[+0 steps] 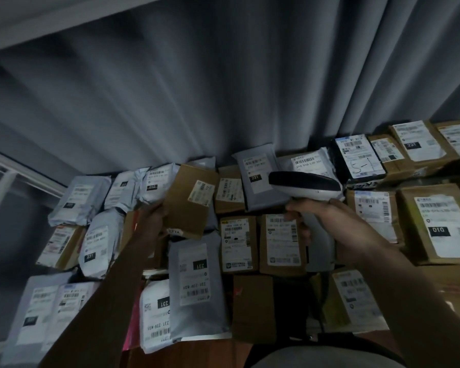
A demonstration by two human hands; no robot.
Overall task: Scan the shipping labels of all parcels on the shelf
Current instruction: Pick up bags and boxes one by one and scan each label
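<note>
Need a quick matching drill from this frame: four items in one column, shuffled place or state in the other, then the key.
Column 1
1. scanner
2. tilted brown box
3. black parcel
4. grey curtain

Column 2
A. hangs behind the parcels
B. gripped by the left hand
C. lies in the back row, right of the scanner's head
D. held by the right hand by its handle

Pairs: 1-D, 2-B, 3-C, 4-A

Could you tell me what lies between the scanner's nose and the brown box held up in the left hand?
In the head view, two shelved parcels: a small brown box and a grey mailer.
</note>
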